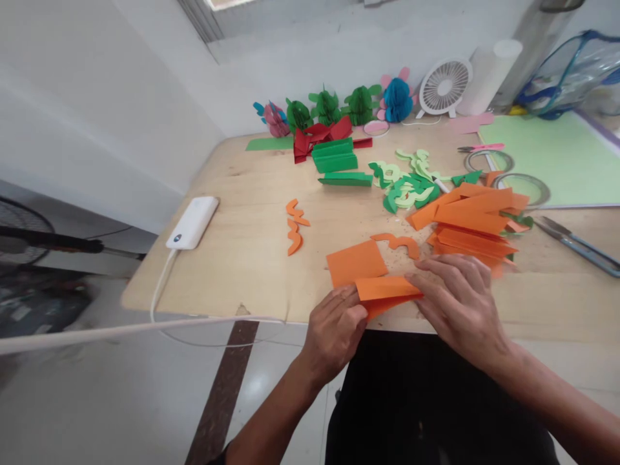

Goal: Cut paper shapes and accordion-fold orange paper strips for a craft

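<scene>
Between my hands, at the table's front edge, is a folded piece of orange paper (390, 289). My left hand (336, 323) grips its left end, with the thumb bent near the fold. At the other end, the fingers of my right hand (455, 294) close on the paper. A flat orange paper square (356, 259) lies just behind it, with a wavy orange cutout (398, 243) alongside. Beyond my right hand is a pile of folded orange paper (475, 219). Smaller orange cutouts (294, 236) lie farther left.
Green folded strips (334, 155), red folded paper (320, 134) and green scraps (411, 187) lie toward the back. Honeycomb paper figures (361, 105) and a small fan (444, 84) line the wall. Thread snips (578, 242) lie right; a corded power bank (194, 221) sits left.
</scene>
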Motion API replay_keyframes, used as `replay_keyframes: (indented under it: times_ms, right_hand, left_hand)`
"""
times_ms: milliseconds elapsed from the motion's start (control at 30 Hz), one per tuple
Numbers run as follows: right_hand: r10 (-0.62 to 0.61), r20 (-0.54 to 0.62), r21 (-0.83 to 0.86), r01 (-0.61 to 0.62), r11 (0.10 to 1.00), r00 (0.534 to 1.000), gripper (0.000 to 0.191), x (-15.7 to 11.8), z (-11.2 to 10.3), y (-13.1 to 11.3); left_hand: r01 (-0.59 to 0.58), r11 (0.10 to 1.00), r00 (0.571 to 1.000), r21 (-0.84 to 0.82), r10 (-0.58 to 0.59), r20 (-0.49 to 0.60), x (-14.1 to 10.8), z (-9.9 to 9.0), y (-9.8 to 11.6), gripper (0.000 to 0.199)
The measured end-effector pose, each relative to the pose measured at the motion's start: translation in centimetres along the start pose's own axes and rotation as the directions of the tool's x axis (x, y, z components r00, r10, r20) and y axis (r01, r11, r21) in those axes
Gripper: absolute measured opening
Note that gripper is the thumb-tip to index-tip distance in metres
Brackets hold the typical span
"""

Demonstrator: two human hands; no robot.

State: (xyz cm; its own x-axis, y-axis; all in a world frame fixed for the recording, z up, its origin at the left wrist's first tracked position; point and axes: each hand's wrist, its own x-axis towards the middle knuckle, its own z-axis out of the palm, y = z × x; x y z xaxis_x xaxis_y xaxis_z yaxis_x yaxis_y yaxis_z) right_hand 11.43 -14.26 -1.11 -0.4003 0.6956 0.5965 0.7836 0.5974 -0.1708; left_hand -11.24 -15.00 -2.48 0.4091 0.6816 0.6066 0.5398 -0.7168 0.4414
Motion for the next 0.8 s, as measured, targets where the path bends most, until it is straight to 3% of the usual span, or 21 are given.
replay_keyframes:
  times_ms: [100, 200, 333, 533, 567, 667, 733, 800]
  right_hand:
    - [0.038, 0.034, 0.057, -0.04, 0.998, 0.999, 0.037, -0.6, -0.2, -0.1]
    - [0.052, 0.087, 0.183, -0.068, 0.981, 0.995, 0.038, -0.3, -0.4, -0.5]
    - [0.05, 0.161, 0.186, -0.08, 0.979, 0.986, 0.024, 0.5, -0.3, -1.2]
    - [0.118, 0.071, 0.101, -0.125, 0.987, 0.99, 0.017, 0.1, -0.5, -1.0]
    - [0.134, 0.066, 0.094, -0.14, 0.986, 0.989, 0.017, -0.1, -0.6, -0.9]
    - [0.153, 0.055, 0.086, -0.157, 0.984, 0.987, 0.018, -0.6, -0.7, -0.8]
    - [0.15, 0.041, 0.081, -0.152, 0.985, 0.988, 0.018, -0.9, -0.5, -1.1]
    - [0.151, 0.032, 0.07, -0.153, 0.986, 0.988, 0.019, -1.0, -0.2, -1.5]
  left_hand:
    - [0.028, 1.0, 0.999, 0.001, -0.028, 0.031, -0.2, 0.3, 0.2, 0.017]
    - [-0.017, 1.0, 0.998, 0.016, 0.016, 0.054, -0.3, 0.4, 0.4, 0.017]
    - [-0.089, 0.995, 0.993, 0.047, 0.085, 0.086, -0.4, 0.8, 0.5, 0.015]
    - [-0.163, 0.983, 0.976, 0.084, 0.148, 0.157, -1.0, 1.0, 0.7, 0.009]
    - [-0.139, 0.989, 0.978, 0.052, 0.129, 0.161, -1.0, 1.0, 0.9, 0.004]
    - [0.027, 0.999, 0.996, -0.042, -0.023, 0.088, -1.0, 1.2, 1.5, 0.022]
    - [0.11, 0.994, 0.994, -0.002, -0.11, -0.013, -0.7, 1.7, 2.0, 0.03]
    - [0.122, 0.986, 0.991, 0.111, -0.114, -0.074, -0.4, 2.5, 2.4, 0.037]
